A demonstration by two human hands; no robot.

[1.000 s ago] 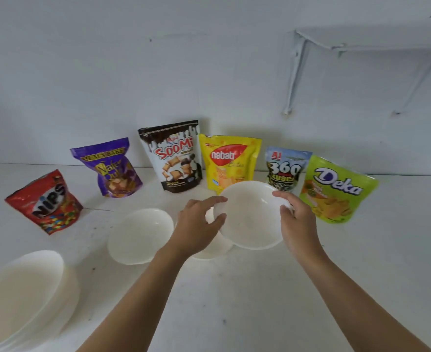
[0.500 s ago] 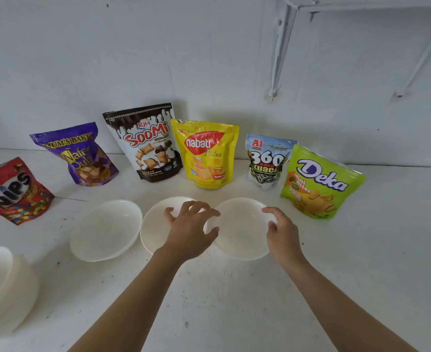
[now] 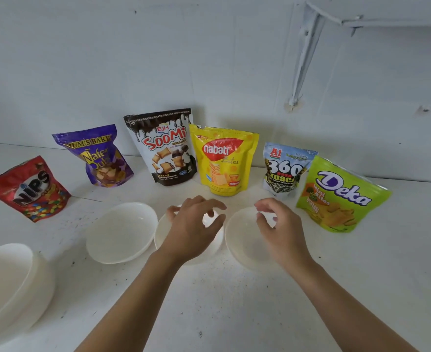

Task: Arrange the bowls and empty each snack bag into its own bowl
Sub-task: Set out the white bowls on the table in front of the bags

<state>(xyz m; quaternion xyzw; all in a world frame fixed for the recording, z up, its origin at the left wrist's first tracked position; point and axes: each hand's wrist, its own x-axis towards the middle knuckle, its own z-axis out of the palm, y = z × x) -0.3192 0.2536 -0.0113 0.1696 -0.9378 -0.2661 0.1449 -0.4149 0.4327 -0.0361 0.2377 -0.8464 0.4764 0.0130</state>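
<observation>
Three white bowls (image 3: 121, 232) set out below my released left hand (image 3: 191, 229) and right hand (image 3: 280, 235); stack (image 3: 8, 283) and all six sealed bags remain.

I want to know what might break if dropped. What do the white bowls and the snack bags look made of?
The white bowls look like thin plastic or melamine: smooth, slightly glossy, with soft highlights, though glazed ceramic cannot be ruled out. The stack of bowls looks the same. The snack bags, such as the Soomi bag and Deka bag, look like glossy printed plastic film, creased and shiny.
</observation>
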